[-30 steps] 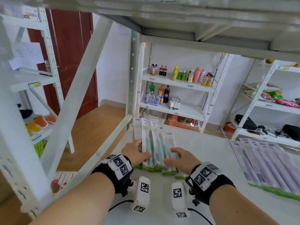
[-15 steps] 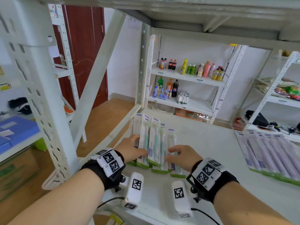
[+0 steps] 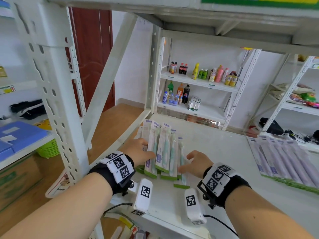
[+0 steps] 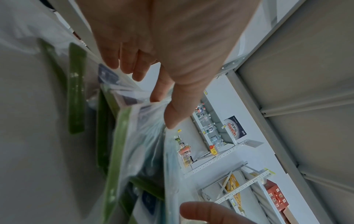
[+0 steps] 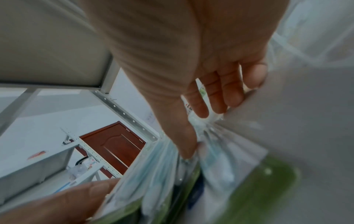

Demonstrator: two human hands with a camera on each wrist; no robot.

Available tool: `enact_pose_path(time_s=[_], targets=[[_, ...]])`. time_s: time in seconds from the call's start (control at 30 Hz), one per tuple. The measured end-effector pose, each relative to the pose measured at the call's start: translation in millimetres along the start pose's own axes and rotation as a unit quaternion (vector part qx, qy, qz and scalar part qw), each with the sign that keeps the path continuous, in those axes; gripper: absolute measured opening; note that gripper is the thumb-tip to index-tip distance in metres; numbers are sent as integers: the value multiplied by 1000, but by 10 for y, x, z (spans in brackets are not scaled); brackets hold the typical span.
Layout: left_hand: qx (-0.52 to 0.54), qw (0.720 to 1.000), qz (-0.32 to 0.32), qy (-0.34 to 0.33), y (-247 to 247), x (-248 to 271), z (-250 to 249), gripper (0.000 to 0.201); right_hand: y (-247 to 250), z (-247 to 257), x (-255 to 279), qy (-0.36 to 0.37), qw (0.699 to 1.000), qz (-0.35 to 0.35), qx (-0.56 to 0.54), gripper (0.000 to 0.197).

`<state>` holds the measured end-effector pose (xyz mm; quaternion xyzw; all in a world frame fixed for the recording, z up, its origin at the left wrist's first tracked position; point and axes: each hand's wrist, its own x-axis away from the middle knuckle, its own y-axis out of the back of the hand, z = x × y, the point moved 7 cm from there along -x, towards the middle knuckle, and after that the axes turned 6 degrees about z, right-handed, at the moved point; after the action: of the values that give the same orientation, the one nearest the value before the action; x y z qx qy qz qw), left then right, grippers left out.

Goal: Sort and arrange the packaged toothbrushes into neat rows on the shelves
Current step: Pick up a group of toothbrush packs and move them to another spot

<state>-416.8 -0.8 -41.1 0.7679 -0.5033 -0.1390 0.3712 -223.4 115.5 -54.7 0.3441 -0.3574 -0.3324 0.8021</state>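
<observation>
A fanned pile of green-trimmed toothbrush packs point(image 3: 163, 152) lies on the white shelf point(image 3: 219, 163), near its left front corner. My left hand point(image 3: 139, 150) touches the pile's left side, fingers fairly straight and thumb lying on top. My right hand point(image 3: 196, 163) presses against the right edge, thumb touching the nearest pack. In the left wrist view the left hand point(image 4: 162, 106) reaches along the packs point(image 4: 134, 151). In the right wrist view the right hand point(image 5: 210, 106) has straight fingers resting on the blurred packs point(image 5: 162, 174). A row of purple toothbrush packs point(image 3: 286, 161) lies at the shelf's right.
A perforated upright post point(image 3: 57, 100) and a diagonal brace point(image 3: 110, 80) stand just left of the shelf. The shelf above point(image 3: 189, 14) hangs low overhead. Bottles fill a far rack point(image 3: 198, 78). A green basket point(image 3: 49, 149) and a blue box point(image 3: 19, 135) sit at the left.
Both hands stay at the sides of the green-trimmed pile. The head view has swung, bringing the left post closer. The rightmost pack now lies a little nearer the front edge.
</observation>
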Motion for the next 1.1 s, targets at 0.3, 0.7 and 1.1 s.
enact_pose_path(time_s=[0.3,0.7,1.1], targets=[[-37,999,-11,24,79,-67,-8,37,230,-266,100,-79,994,-7,72,25],[24,999,-23,38,86,-40,-61,40,345,-515,278,-148,987,-24,52,29],[142,981,-129,12,242,157,-262,38,542,-565,440,-69,996,-28,41,32]])
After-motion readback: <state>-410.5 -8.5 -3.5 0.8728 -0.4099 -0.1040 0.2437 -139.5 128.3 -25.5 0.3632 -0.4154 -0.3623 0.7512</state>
